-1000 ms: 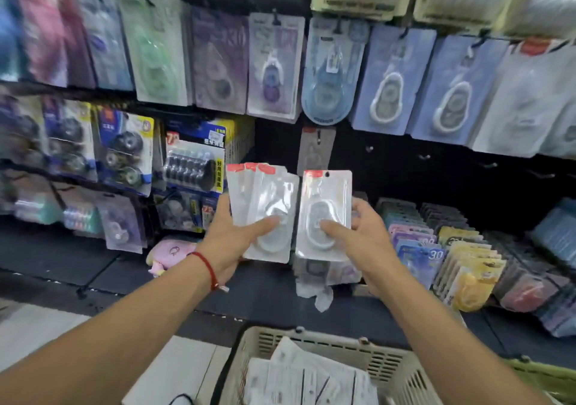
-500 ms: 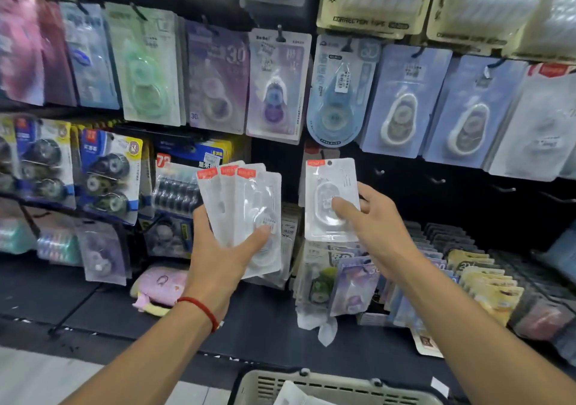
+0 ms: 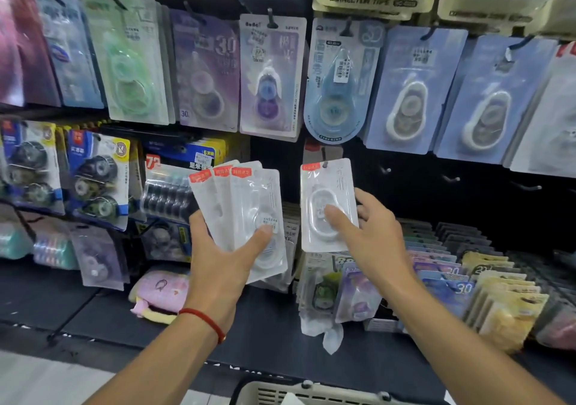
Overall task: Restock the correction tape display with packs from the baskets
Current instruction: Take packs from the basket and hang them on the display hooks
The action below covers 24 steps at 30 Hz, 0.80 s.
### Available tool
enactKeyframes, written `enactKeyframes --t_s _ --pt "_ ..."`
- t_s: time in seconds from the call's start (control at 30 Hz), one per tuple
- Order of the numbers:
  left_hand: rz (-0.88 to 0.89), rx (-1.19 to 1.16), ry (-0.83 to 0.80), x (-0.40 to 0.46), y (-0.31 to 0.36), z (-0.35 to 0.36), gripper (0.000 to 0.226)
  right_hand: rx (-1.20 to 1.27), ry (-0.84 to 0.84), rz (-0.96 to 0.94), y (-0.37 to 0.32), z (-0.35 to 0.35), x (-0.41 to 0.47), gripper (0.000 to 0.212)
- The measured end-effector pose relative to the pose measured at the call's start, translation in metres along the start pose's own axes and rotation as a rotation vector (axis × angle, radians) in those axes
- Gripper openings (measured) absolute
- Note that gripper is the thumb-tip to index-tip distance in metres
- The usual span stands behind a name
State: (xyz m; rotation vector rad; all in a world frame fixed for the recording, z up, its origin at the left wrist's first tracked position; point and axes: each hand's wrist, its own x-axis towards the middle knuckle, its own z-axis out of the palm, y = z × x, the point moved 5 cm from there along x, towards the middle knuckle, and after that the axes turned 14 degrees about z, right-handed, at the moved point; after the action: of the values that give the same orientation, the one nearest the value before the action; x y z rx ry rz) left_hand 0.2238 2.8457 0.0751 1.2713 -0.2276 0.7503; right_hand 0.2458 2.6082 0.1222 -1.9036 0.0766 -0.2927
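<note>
Pinching one pack (image 3: 327, 205), the right hand (image 3: 371, 233) risks missing the peg; the left hand (image 3: 224, 261) grips a slippery fan of packs (image 3: 240, 205).

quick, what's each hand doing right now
Left hand: grips a fan of clear packs.
Right hand: pinches a single clear pack, held up at the display.

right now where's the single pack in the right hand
In the head view the single pack is centre frame, pinched by the right hand and held up at a peg below the blue teardrop pack, right of the left hand's fanned packs.
</note>
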Motion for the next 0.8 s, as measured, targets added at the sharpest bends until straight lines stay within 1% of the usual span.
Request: enactKeyframes --t_s 0.03,0.07,0.1,0.13,0.2,0.27,0.33,0.4,0.47,0.57,0.63,0.73,0.8 --pt "0.001 0.007 0.001 -0.001 -0.001 0.001 0.071 -0.124 0.003 0.022 0.003 -0.001 0.002 0.065" --pt "0.002 0.014 -0.005 -0.001 -0.001 0.002 0.071 -0.263 0.015 0.033 0.005 -0.002 0.003 0.073" --pt "0.005 0.022 -0.013 -0.002 -0.002 0.003 0.072 -0.371 0.028 0.011 0.006 -0.003 0.001 0.072" --pt "0.006 0.032 -0.025 -0.003 -0.003 0.005 0.073 -0.43 0.029 -0.036 0.006 -0.002 -0.002 0.064" --pt "-0.001 0.04 -0.059 -0.006 -0.005 0.01 0.078 -0.457 -0.067 -0.088 0.007 0.005 -0.009 0.049" --pt "-0.033 0.009 -0.108 -0.01 -0.011 0.019 0.084 -0.369 -0.212 -0.038 0.011 0.016 -0.016 0.043" --pt "-0.092 -0.044 -0.135 -0.015 -0.016 0.028 0.089 -0.234 -0.294 0.004 0.015 0.024 -0.021 0.032" --pt "-0.154 -0.108 -0.119 -0.019 -0.02 0.034 0.09 -0.121 -0.288 0.042 0.019 0.023 -0.019 0.025" --pt "-0.21 -0.163 -0.113 -0.021 -0.02 0.038 0.086 -0.029 -0.264 0.091 0.023 0.016 -0.016 0.024" --pt "-0.25 -0.2 -0.15 -0.021 -0.018 0.041 0.068 0.065 -0.227 0.111 0.023 0.004 -0.01 0.025" --pt "-0.229 -0.176 -0.131 -0.021 -0.017 0.04 0.061 0.128 -0.222 0.087 0.019 -0.001 -0.008 0.024" --pt "-0.147 -0.076 -0.031 -0.017 -0.012 0.033 0.062 0.157 -0.162 0.063 0.013 -0.011 -0.004 0.025" --pt "-0.078 0.011 0.001 -0.014 -0.007 0.029 0.067 0.159 -0.149 0.072 0.012 -0.014 -0.002 0.026"
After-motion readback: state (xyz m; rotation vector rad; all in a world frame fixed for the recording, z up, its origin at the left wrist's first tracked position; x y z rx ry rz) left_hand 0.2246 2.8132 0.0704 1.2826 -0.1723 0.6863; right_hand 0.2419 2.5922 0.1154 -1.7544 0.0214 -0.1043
